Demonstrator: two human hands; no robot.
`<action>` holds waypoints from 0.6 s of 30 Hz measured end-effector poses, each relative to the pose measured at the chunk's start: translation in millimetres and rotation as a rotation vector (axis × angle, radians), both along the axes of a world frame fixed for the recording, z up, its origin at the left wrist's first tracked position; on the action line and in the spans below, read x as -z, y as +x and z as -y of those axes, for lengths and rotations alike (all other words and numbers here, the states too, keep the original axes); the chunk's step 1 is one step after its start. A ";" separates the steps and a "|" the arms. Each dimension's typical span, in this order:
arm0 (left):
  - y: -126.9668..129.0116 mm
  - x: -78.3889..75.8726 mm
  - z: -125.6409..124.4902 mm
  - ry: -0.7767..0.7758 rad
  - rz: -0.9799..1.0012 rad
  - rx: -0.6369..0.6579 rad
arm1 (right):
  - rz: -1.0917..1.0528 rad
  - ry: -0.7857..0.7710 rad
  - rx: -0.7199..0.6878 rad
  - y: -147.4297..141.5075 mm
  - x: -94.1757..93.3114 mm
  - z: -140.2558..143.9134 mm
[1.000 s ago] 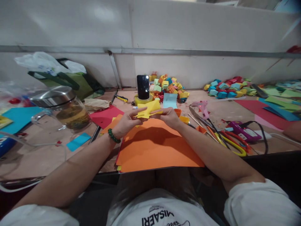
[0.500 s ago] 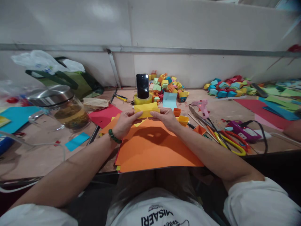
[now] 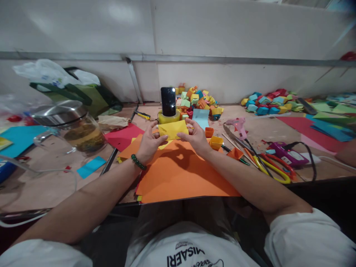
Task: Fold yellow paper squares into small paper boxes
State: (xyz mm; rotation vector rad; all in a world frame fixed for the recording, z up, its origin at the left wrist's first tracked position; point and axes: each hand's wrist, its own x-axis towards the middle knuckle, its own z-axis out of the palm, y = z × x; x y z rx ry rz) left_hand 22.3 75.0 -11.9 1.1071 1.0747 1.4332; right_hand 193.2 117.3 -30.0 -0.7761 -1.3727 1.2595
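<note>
A folded piece of yellow paper (image 3: 172, 130) is held up between both hands above a large orange sheet (image 3: 180, 174) on the table. My left hand (image 3: 149, 142), with a green bead bracelet on its wrist, grips the paper's left end. My right hand (image 3: 196, 136) grips its right end, fingers spread behind it. Just beyond the paper a black phone (image 3: 168, 101) stands upright in a yellow tape roll (image 3: 167, 118).
A pile of small coloured paper boxes (image 3: 198, 101) lies behind the phone, another (image 3: 268, 103) at the right. A pink glue gun (image 3: 237, 126), yellow scissors (image 3: 274, 171) and a purple tool (image 3: 286, 154) lie right. A glass jar (image 3: 75, 128) and red sheet (image 3: 124, 136) sit left.
The yellow paper went from a loose, open shape to a compact folded rectangle. Both hands moved slightly away from me and their fingers spread around it.
</note>
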 end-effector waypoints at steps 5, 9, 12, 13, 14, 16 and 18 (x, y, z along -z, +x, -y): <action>-3.1 -2.6 0.6 -0.202 -0.006 0.098 | 0.066 0.123 0.044 0.7 -0.7 1.6; -4.7 -3.3 2.1 -0.132 -0.070 0.066 | 0.036 0.057 -0.004 2.4 -0.6 0.1; -4.6 -3.1 2.7 -0.072 -0.139 0.070 | 0.045 -0.076 -0.056 5.3 -1.1 -4.2; -4.3 -3.0 2.7 -0.062 -0.155 0.074 | 0.041 -0.111 -0.060 6.4 -1.6 -5.6; -3.9 -3.0 2.7 -0.056 -0.166 0.078 | 0.032 -0.135 -0.055 7.2 -2.3 -6.8; -3.1 -2.9 2.8 -0.052 -0.168 0.084 | 0.014 -0.158 -0.037 8.0 -4.0 -7.9; -2.8 -2.7 2.8 -0.061 -0.147 0.088 | 0.009 -0.155 -0.019 7.7 -5.2 -7.3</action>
